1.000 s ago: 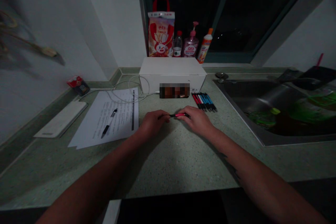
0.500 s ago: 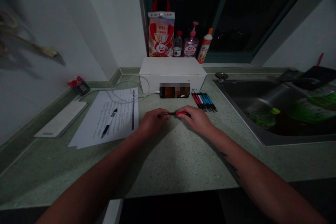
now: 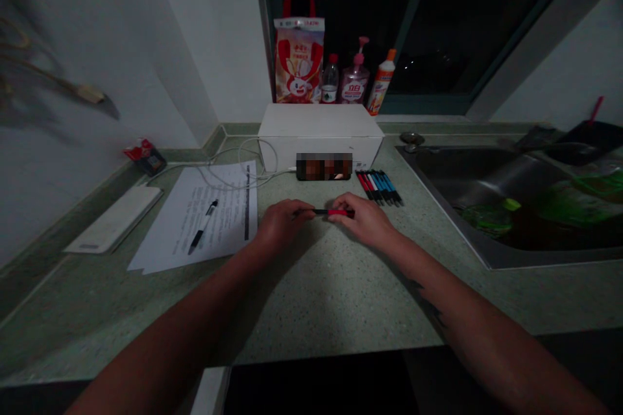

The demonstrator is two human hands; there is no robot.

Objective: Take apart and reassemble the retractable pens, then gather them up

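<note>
Between my two hands a red and black pen [image 3: 335, 212] lies level, a little above or on the counter; which of these I cannot tell. My left hand [image 3: 283, 224] pinches its black end. The fingers of my right hand [image 3: 364, 217] are closed round the red end. Just behind my right hand, a row of several pens [image 3: 378, 187] in red, white, blue and black lies on the counter. Left of my left hand, a black and white pen [image 3: 203, 227] rests on printed sheets of paper [image 3: 165, 240].
A phone [image 3: 324, 167] with a white cable leans on a white box [image 3: 318, 123]. Behind stand a red bag [image 3: 298, 65] and several bottles [image 3: 354, 81]. The sink [image 3: 457, 207] is on the right. A white flat box [image 3: 114, 220] and a small red packet [image 3: 145, 157] lie left.
The fingers of my right hand have shifted slightly on the red end, with more of the red part showing. My left hand keeps its hold on the black end.
</note>
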